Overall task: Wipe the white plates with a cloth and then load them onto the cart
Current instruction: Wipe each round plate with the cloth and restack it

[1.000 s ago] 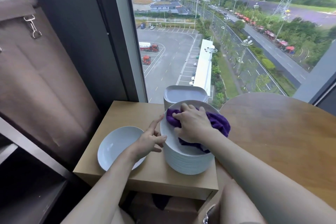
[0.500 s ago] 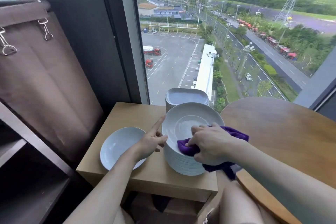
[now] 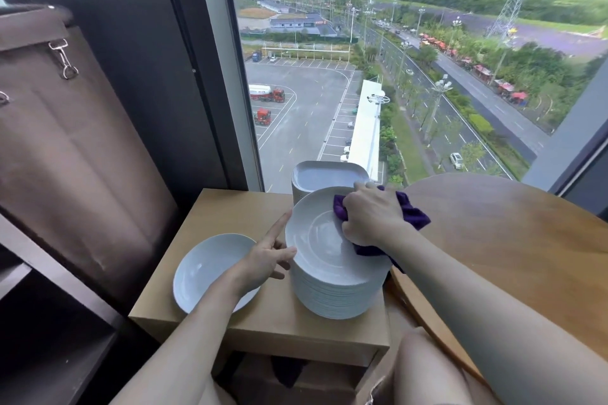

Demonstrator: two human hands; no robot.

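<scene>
Right hand (image 3: 371,217) gripping purple cloth (image 3: 413,211) on top plate (image 3: 316,240), left hand (image 3: 266,256) fingers spread against stack (image 3: 335,301)

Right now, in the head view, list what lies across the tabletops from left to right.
Lone white plate → left hand → stack of round plates, topped by the right hand gripping the purple cloth → round wooden table.

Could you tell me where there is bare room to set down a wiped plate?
The round table is bare right of the cloth. The side table's back-left corner, between single plate and square stack, is free. Its front is crowded: plate, left hand, round stack.
</scene>
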